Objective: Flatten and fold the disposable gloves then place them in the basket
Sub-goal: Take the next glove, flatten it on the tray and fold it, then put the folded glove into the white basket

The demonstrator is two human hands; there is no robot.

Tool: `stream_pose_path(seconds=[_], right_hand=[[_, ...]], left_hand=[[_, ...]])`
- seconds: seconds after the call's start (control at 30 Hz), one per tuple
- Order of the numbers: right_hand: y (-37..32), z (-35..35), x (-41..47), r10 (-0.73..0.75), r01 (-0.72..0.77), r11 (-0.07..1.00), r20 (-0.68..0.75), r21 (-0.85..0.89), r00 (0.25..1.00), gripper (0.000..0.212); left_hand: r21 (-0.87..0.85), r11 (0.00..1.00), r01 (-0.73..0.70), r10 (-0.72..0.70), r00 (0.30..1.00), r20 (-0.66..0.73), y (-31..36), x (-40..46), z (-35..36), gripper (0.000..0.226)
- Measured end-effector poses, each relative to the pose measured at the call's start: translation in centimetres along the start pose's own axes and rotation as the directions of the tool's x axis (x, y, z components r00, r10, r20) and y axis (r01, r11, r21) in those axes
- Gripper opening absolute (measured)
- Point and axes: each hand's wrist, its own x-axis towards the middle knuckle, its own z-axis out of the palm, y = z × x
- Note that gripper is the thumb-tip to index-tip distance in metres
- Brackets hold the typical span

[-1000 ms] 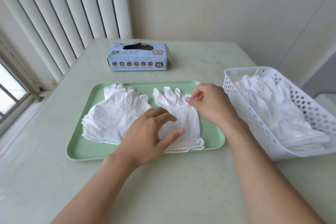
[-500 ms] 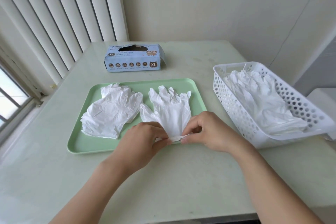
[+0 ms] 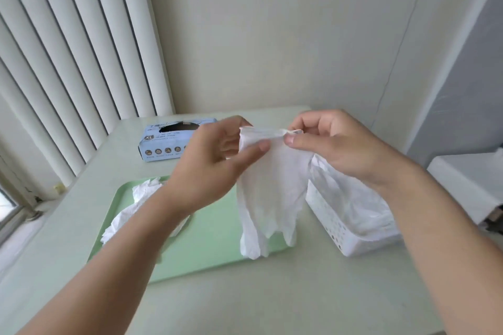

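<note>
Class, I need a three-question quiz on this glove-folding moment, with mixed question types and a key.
1. True or false: the held glove lies flat on the green tray.
2. Which part of the glove do the left hand and right hand pinch? A fingertips; B cuff; C palm.
3. Fill in: the white basket already holds more ____.

Key: 1 false, it hangs in the air; 2 B; 3 gloves.
</note>
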Motion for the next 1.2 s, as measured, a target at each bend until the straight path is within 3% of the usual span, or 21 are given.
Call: stream_pose_path(seconds=[0.13, 0.37, 0.57, 0.77, 0.83, 0.9, 1.07, 1.2], right_hand=[[-3.4, -4.9, -0.8, -0.027, 0.035, 0.992, -0.070, 0.122, 0.997, 0.007], [-2.3, -10.9, 0.3, 0.103, -0.080, 0.986, -0.160, 0.144, 0.982, 0.008], [-1.2, -15.3, 4.9, 0.127, -0.087, 0.978, -0.213, 0.187, 0.969, 0.004], [0.3, -18.3, 4.9, 0.041, -0.026, 0.998, -0.282, 0.058, 0.959, 0.010], [2.9, -17.6, 2.7, 0.032, -0.036, 0.999, -0.282, -0.009, 0.959, 0.018], [6.4, -16.1, -0.4, 0.062, -0.084, 0.992, -0.222, -0.093, 0.973, 0.013], [12.7, -12.5, -7.9, 0.206, -0.208, 0.950, -0.036, -0.232, 0.978, 0.004], [13.4, -11.5, -10.3, 0.211, -0.197, 0.903, -0.003, -0.382, 0.977, 0.004]], left_hand=[[-0.344, 0.925, 0.161, -0.147, 0.987, 0.066, 3.7, 4.0, 1.7, 0.027], [-0.447, 0.839, 0.312, -0.291, 0.950, 0.116, 4.5, 10.6, 6.1, 0.022], [-0.401, 0.874, 0.272, -0.275, 0.960, 0.053, 3.4, 17.3, 7.6, 0.026], [-0.319, 0.938, 0.136, -0.144, 0.990, 0.000, 2.3, 19.8, 8.4, 0.035], [-0.210, 0.970, 0.127, -0.123, 0.992, 0.029, 0.2, 17.9, 9.8, 0.043], [-0.106, 0.990, 0.088, -0.079, 0.993, 0.084, -2.3, 14.6, 11.8, 0.049], [0.061, 0.998, -0.028, 0.009, 0.955, 0.295, -6.0, 5.9, 16.0, 0.006], [0.229, 0.951, -0.207, 0.105, 0.914, 0.392, -6.3, 3.5, 17.1, 0.002]])
